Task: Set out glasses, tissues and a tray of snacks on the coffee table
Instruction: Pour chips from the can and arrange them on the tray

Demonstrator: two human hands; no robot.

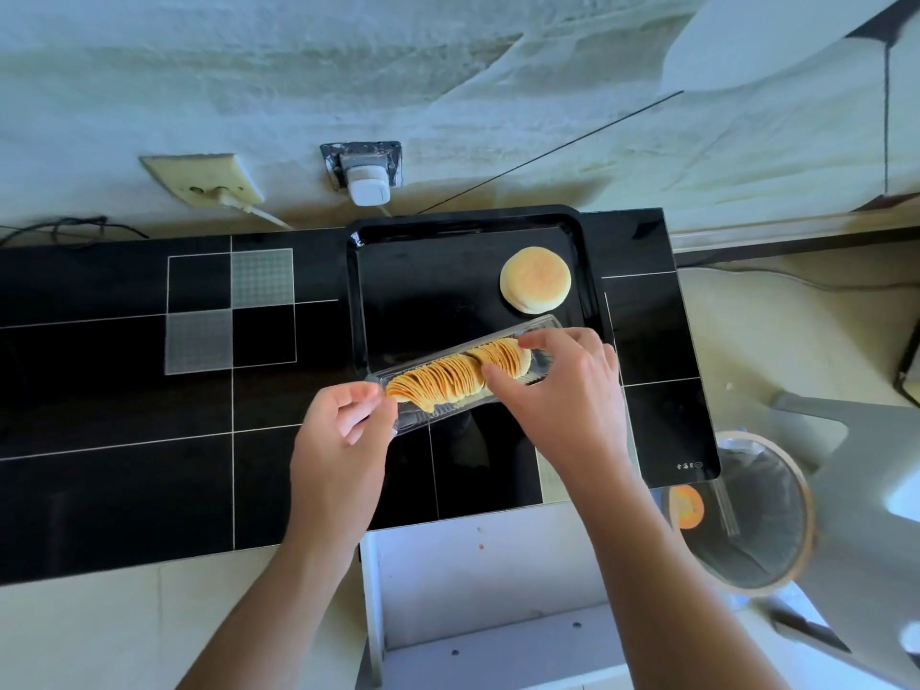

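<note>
A black serving tray (468, 226) lies on the black glass coffee table (124, 390), near its far right end. A round pale bun (535, 278) rests in the tray's far right corner. A long clear plastic chip holder (428, 415) with a row of orange stacked chips (448, 378) hangs tilted across the tray's near edge. My left hand (343, 430) pinches the holder's left end. My right hand (562, 385) reaches into the holder, thumb and fingers closed around the right part of the chip stack.
Wall sockets with a white charger (367, 184) and cords run behind the table. A white stool or shelf (488, 590) stands below the table's near edge. A lined waste bin (751, 510) and a grey plastic stool (856, 470) stand on the right.
</note>
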